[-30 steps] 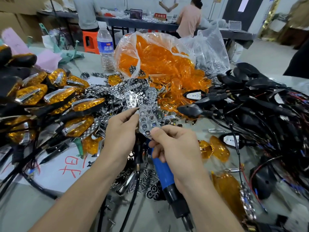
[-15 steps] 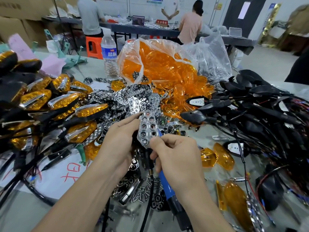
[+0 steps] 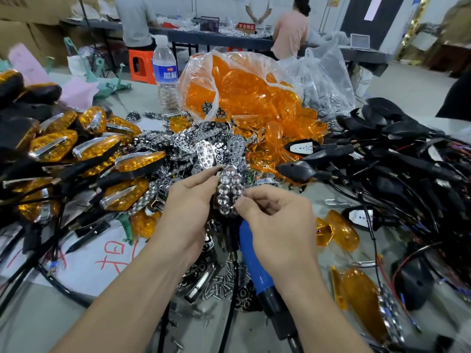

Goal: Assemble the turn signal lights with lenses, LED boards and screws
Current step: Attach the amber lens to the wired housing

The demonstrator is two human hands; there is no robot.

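My left hand (image 3: 190,210) and my right hand (image 3: 276,222) both pinch one chrome reflector plate (image 3: 229,189) with hexagonal cups, held upright over the table's middle. The left fingers grip its upper left edge; the right thumb and forefinger grip its lower right corner. My right hand also holds a blue-handled electric screwdriver (image 3: 257,266) in its palm, the handle slanting down towards me. Under the hands lies a heap of loose screws (image 3: 219,286). A pile of chrome reflectors (image 3: 204,146) lies just behind the plate. Orange lenses fill a clear bag (image 3: 244,93).
Finished amber turn signals (image 3: 84,154) are stacked on the left. Black housings with wires (image 3: 397,159) cover the right side. Loose orange lenses (image 3: 341,233) lie right of my right hand. A water bottle (image 3: 165,75) stands at the back. People stand at a far table.
The reflector plate has turned so its cupped chrome face points towards me, and both hands have shifted slightly right with it. The camera has tilted a little.
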